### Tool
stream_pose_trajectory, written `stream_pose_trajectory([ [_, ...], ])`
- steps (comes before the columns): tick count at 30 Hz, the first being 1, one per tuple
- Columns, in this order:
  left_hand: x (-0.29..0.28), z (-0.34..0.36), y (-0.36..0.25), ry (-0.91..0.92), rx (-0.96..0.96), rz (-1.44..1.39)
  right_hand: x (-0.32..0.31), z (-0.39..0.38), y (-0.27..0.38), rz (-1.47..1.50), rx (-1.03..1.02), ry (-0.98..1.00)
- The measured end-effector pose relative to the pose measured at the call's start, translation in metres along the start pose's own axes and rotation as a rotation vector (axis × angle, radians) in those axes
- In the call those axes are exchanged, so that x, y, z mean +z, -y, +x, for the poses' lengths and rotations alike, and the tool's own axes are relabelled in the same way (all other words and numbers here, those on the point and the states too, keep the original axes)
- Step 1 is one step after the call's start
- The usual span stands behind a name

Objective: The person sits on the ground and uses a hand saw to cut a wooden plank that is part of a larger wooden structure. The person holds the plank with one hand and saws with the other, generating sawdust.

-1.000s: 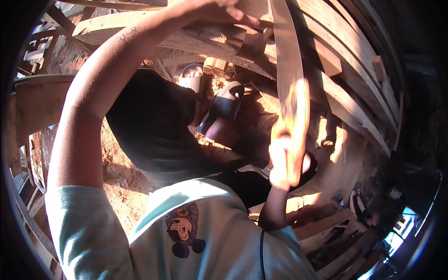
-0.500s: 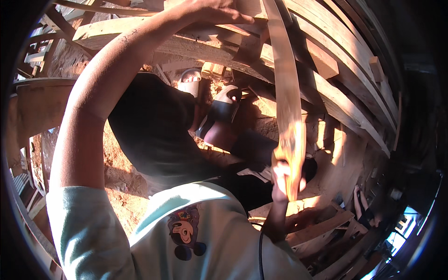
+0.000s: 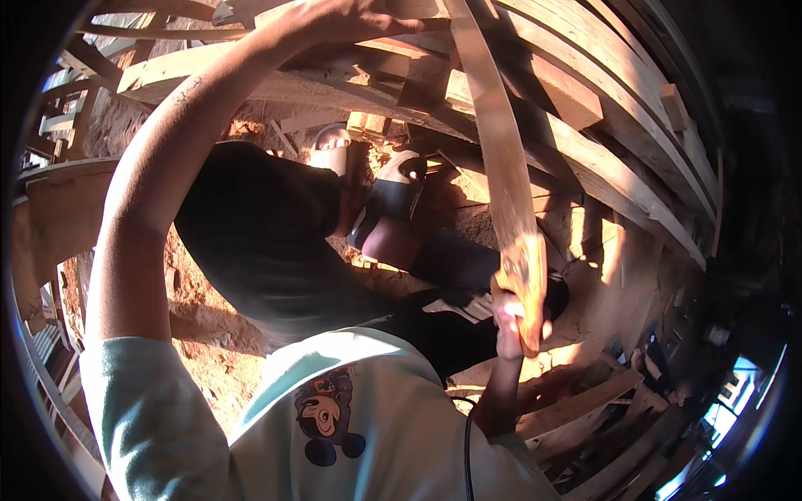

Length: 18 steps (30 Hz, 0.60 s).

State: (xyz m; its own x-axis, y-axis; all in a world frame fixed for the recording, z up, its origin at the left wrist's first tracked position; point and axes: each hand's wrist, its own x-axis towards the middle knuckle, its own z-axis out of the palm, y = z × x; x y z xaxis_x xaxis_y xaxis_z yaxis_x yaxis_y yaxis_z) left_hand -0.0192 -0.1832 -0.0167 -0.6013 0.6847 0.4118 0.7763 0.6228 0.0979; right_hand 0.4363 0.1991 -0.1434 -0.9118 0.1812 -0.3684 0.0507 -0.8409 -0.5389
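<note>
My right hand (image 3: pixel 508 321) is wrapped round the orange-brown wooden handle of a handsaw (image 3: pixel 498 142). Its long, broad blade runs from the handle up past the top edge of the picture, crossing in front of the beams. At the top, my left hand (image 3: pixel 363 18) lies on a pale piece of wood (image 3: pixel 418 8), fingers stretched toward the blade. Where the saw's teeth meet the wood cannot be made out.
Long beams (image 3: pixel 618 171) cross the upper right, with a wood block (image 3: pixel 675 107) on them. Below are my sandalled feet (image 3: pixel 401 179) on brown ground. Loose planks (image 3: pixel 585 405) lie at lower right, near another person's legs (image 3: pixel 652 363). A brown panel (image 3: pixel 67 213) stands at left.
The far part of the blade has shifted left in the picture, so the saw tilts more. My right hand is slightly farther right; my left hand appears slightly farther left, fingers still stretched.
</note>
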Motion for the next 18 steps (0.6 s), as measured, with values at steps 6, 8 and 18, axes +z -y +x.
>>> stream_pose_trajectory([
  [6, 0.004, 0.003, -0.005, -0.03, 0.067, 0.03, 0.101, 0.053, 0.0, 0.352, 0.476, 0.397],
  [8, 0.009, 0.006, -0.007, -0.043, 0.101, 0.045, 0.127, 0.077, -0.011, 0.379, 0.568, 0.538],
  [18, 0.014, -0.005, -0.001, -0.093, 0.184, 0.132, 0.056, 0.023, -0.003, 0.6, 0.612, 0.144],
])
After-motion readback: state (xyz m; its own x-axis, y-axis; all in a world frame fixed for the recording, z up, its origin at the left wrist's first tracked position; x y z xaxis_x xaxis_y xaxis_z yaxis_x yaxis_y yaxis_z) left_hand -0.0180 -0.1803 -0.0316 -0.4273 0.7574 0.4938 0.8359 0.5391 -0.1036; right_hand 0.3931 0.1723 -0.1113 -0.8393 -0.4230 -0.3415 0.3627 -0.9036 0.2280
